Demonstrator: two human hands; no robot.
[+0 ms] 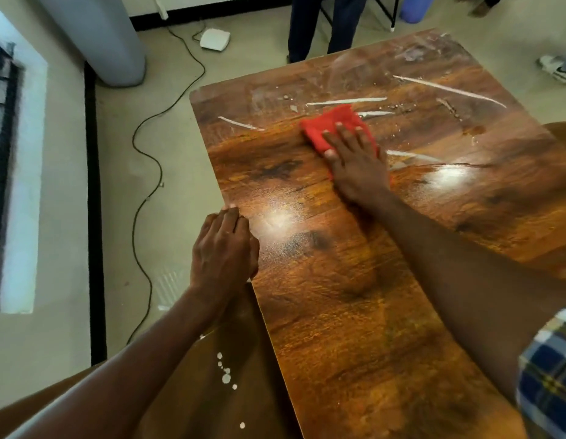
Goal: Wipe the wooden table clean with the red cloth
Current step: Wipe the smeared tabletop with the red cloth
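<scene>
Seen from above, a person leans over a wooden table (354, 280) with a glossy, dark-grained top. The right hand (357, 166) lies flat on a red cloth (330, 125), fingers spread wide and pressing it down against the wood rather than gripping it. The cloth sits toward the far middle of the table, bunched a little and sticking out beyond the fingertips. The right forearm stretches diagonally across the tabletop, and a blue checked sleeve (550, 369) shows at the lower right edge.

The left hand (224, 245) rests on the table's left edge, fingers curled close together over the rim, holding nothing else.

White streaks (449, 90) and smears mark the far part of the table, just beyond and beside the cloth. The nearer part shines with two bright reflections. White drips (225, 373) dot a darker brown surface below the left forearm.

On the pale floor to the left, a black cable (142, 198) snakes toward a small white device (214, 39). The legs of another person (323, 23) stand beyond the table's far edge.
</scene>
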